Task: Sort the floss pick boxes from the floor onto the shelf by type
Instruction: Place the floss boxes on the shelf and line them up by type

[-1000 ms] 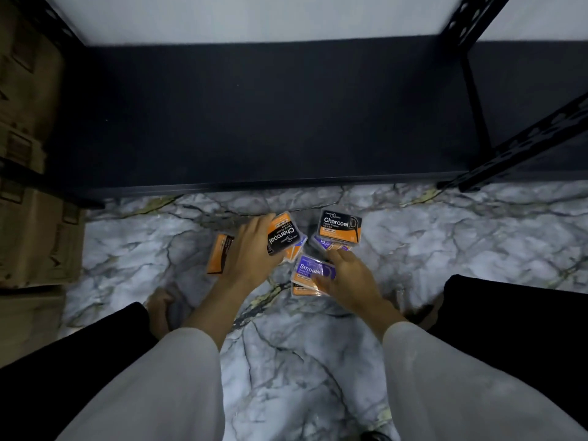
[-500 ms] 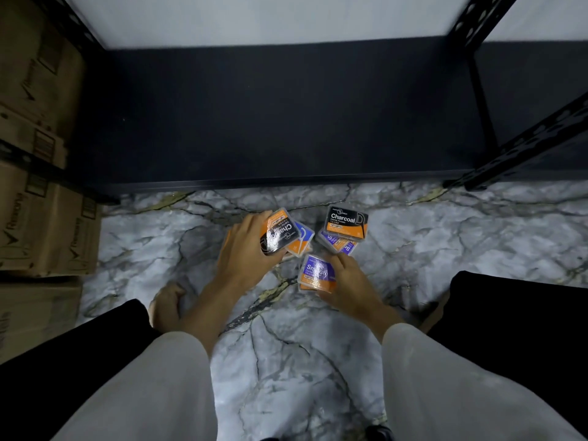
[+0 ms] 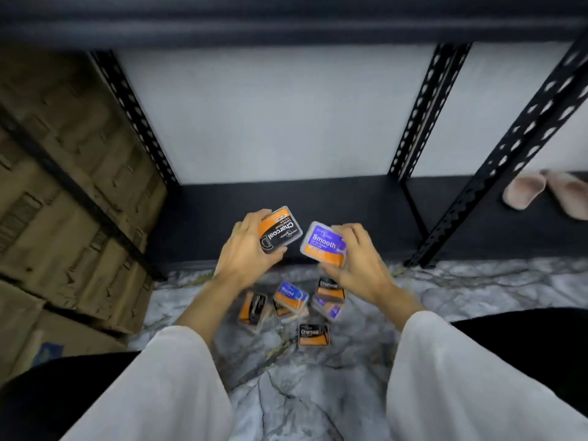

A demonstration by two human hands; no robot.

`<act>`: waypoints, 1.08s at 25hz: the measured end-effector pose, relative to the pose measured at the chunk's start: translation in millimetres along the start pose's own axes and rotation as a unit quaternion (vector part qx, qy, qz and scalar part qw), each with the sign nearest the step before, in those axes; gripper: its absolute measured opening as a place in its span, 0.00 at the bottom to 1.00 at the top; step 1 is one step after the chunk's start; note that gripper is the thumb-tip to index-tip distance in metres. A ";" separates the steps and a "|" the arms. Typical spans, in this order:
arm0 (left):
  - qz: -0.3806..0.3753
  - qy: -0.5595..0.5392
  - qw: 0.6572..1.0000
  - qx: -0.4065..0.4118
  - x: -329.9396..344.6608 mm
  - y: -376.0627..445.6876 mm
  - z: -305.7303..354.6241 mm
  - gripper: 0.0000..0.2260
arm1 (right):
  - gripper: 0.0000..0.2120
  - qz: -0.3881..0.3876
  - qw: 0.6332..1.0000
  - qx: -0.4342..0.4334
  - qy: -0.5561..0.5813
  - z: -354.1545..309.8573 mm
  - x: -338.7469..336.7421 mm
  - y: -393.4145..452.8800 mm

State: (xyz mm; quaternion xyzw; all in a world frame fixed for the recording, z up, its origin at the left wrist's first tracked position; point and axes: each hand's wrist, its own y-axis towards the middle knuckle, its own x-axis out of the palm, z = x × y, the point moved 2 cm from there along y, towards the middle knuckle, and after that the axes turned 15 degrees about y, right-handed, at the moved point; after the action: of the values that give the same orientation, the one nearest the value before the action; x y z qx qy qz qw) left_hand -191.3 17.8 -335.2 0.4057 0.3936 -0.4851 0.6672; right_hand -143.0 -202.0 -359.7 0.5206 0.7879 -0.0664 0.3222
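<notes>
My left hand (image 3: 245,253) grips a black-and-orange Charcoal box (image 3: 279,230), lifted in front of the dark bottom shelf (image 3: 334,202). My right hand (image 3: 359,259) grips a purple-and-orange Smooth box (image 3: 323,245) right beside it, at the same height. Several more boxes lie in a loose pile on the marble floor below my hands: a Charcoal box (image 3: 313,335) nearest me, another Charcoal box (image 3: 254,308) on its side at the left, a blue Round box (image 3: 290,296) in the middle, and a purple box (image 3: 327,307) under a further Charcoal box (image 3: 331,287).
Stacked cardboard cartons (image 3: 63,192) fill the left side. Black perforated shelf posts (image 3: 423,109) rise at the right, with an upper shelf edge (image 3: 286,23) overhead. Pink slippers (image 3: 541,192) sit on the neighbouring shelf at the far right. My knees frame the floor.
Both hands have lifted off the floor, each carrying its box up toward the bottom shelf. My view has tilted upward, showing the wall and the upper shelf.
</notes>
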 end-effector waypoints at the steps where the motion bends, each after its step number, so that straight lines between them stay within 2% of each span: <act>1: 0.026 -0.003 1.000 0.010 -27.8 4.9 9.6 0.32 | 0.33 0.026 0.999 -0.031 -0.004 -23.9 -21.4 10.9; 6: 0.158 -0.015 0.985 0.070 -152.5 40.9 47.4 0.30 | 0.33 0.122 0.982 -0.146 -0.009 -131.9 -115.5 68.5; 9: 0.218 -0.015 0.971 0.092 -215.6 61.8 65.4 0.30 | 0.34 0.153 0.968 -0.197 -0.021 -184.0 -155.3 102.7; 14: 0.273 0.017 0.956 0.103 -289.7 101.3 65.6 0.31 | 0.33 0.172 0.957 -0.224 -0.062 -237.7 -192.6 161.6; 20: 0.291 0.041 0.955 0.034 -326.7 148.0 12.4 0.32 | 0.34 0.107 0.975 -0.187 -0.060 -250.2 -186.6 235.1; 27: 0.285 0.078 0.955 0.019 -337.9 175.8 -31.7 0.32 | 0.34 0.043 0.981 -0.176 -0.070 -248.5 -151.5 289.9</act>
State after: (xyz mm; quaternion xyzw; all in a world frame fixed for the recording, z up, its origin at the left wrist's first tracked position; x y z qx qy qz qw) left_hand -99.7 193.0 -8.0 0.5499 0.3037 -0.2491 0.7371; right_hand 36.2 -80.2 -10.7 0.4832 0.7396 0.0509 0.4657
